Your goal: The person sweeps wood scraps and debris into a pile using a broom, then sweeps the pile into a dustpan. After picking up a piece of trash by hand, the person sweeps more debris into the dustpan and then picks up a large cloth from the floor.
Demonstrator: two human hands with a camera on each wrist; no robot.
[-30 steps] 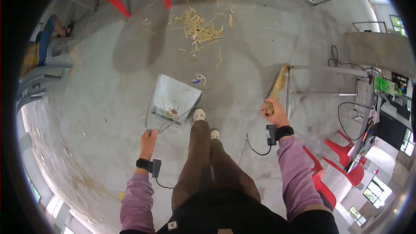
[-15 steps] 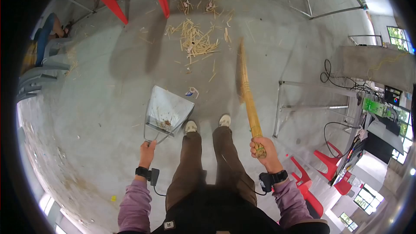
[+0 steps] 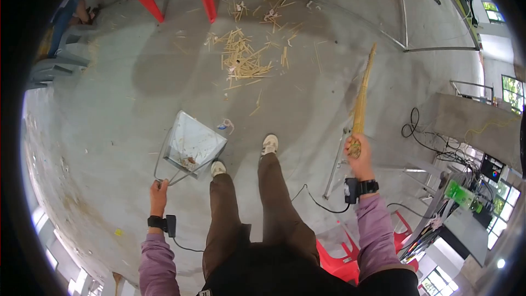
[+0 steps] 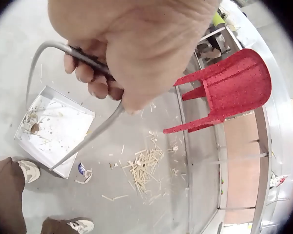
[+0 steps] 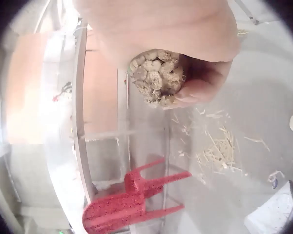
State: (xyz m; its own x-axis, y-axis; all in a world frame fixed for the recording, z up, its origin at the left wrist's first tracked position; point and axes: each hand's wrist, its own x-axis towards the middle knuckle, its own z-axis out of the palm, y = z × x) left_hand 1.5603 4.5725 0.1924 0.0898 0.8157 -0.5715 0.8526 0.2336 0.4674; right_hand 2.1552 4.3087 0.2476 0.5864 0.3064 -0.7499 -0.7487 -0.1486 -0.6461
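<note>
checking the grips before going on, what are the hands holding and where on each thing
Left hand: the dustpan by its wire handle. Right hand: the straw broom, near its butt end.

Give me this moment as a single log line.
left hand: grips dustpan handle | right hand: grips broom | floor: loose straw pile beyond the feet
</note>
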